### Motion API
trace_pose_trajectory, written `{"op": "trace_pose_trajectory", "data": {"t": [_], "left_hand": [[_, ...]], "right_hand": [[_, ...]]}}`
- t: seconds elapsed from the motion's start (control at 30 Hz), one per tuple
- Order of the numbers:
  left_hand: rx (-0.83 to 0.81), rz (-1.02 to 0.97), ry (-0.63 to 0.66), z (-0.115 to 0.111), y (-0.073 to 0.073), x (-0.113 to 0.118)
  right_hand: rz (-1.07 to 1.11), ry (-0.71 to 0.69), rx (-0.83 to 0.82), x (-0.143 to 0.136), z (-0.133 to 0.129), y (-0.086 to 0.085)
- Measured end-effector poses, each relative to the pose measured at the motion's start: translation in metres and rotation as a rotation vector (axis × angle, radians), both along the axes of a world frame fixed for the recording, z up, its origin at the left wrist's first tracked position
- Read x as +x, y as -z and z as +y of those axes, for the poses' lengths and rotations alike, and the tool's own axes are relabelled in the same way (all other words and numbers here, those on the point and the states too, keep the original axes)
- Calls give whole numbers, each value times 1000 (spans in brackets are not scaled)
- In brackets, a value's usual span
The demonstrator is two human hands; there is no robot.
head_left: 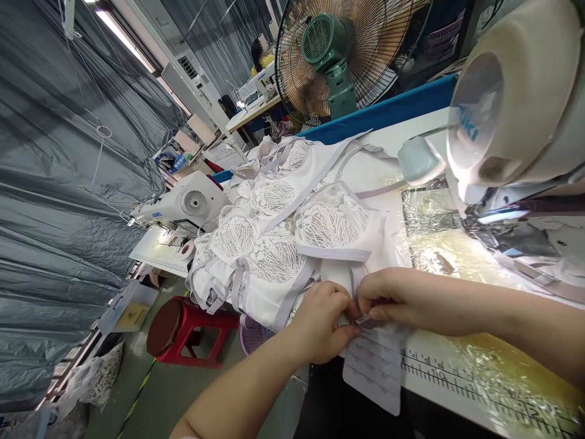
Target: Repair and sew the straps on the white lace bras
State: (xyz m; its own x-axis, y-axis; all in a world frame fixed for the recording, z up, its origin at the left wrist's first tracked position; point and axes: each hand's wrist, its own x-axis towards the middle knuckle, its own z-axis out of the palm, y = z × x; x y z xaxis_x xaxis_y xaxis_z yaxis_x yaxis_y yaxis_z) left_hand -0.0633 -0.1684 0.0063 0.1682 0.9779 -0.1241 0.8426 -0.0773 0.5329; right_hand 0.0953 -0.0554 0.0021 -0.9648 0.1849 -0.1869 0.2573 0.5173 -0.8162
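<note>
At the table's front edge my left hand (322, 320) and my right hand (393, 297) meet, fingertips pinched together. Between them is a small piece of greyish trim on a white lace bra (336, 222), whose band runs down to my fingers. Exactly what lies in each pinch is partly hidden by the fingers. Just below, a white sheet (375, 373) with rows of small curved marks hangs over the edge. More white lace bras (274, 195) with pale grey edging lie heaped to the left and behind my hands.
A sewing machine (516, 103) with a lit needle area stands close on the right. A ruler strip (457, 381) runs along the table's front edge. Behind are a large fan (338, 55) and a seated person. Another machine (192, 201) and a red stool (192, 335) are at left.
</note>
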Motion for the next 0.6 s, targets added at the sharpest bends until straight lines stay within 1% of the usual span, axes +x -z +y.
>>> {"op": "trace_pose_trajectory", "data": {"t": [0.1, 0.27, 0.43, 0.6], "left_hand": [[-16, -1, 3, 1, -2, 1], [-6, -49, -24, -2, 2, 1], [108, -137, -123, -13, 13, 2], [156, -133, -154, -17, 17, 3]], "right_hand": [[-6, -1, -11, 0, 1, 2], [-62, 47, 95, 0, -3, -1], [-99, 77, 158, -1, -8, -6], [-42, 86, 180, -2, -7, -3]]}}
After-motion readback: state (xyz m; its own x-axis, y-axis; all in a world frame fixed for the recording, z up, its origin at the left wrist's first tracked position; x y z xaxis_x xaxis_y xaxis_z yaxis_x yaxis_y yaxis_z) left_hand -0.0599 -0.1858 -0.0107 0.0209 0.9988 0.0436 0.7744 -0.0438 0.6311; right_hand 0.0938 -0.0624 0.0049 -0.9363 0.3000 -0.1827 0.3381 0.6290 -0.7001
